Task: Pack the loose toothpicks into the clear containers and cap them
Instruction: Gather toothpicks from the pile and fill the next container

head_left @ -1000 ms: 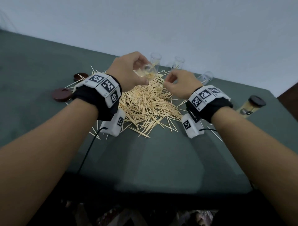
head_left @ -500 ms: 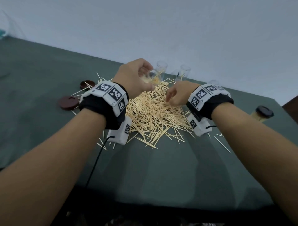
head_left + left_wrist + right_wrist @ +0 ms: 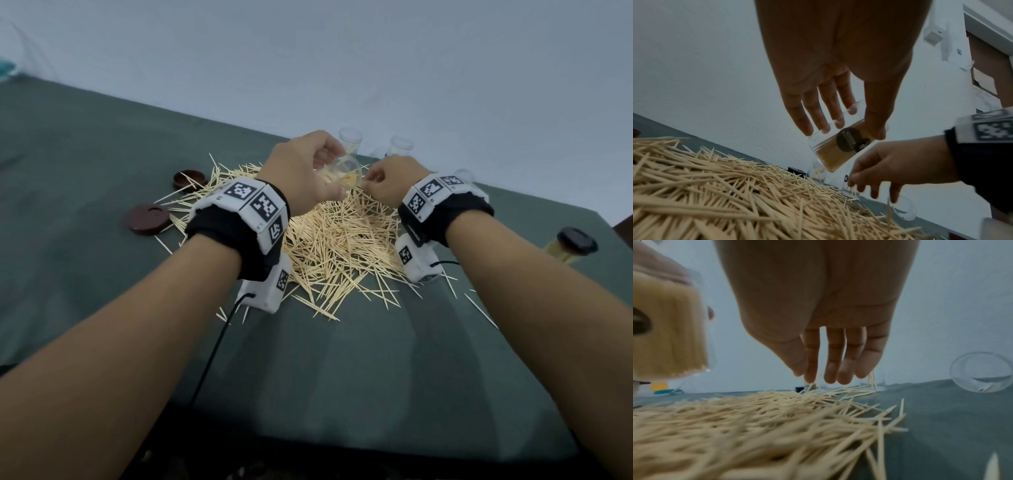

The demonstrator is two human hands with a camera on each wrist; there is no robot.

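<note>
Head view – hands: a clear plastic container (image 3: 346, 171), partly filled with toothpicks, is gripped tilted in the left hand (image 3: 301, 178); the right hand (image 3: 390, 181) is held just beside its mouth, fingers curled as if pinching.
Head view – progress: one capped container with a dark lid (image 3: 572, 243) is seen lying at the right, well apart; two clear upright containers (image 3: 350, 140) stand behind, barely filled; two brown round lids (image 3: 147, 219) lie unused at the left. A large pile of loose pale wooden toothpicks (image 3: 335, 246) is left on the green table (image 3: 342, 377), so most of the task is judged undone.
Head view – room: open table is seen in front of the pile; strays lie near the right side.
Left wrist view: the labelled container (image 3: 840, 146) is clasped between fingers (image 3: 813, 113) and thumb.
Right wrist view: a few toothpicks appear pinched at the fingertips (image 3: 812, 376) above the pile; an empty clear container lying on its side (image 3: 980, 373) is seen at the right.
</note>
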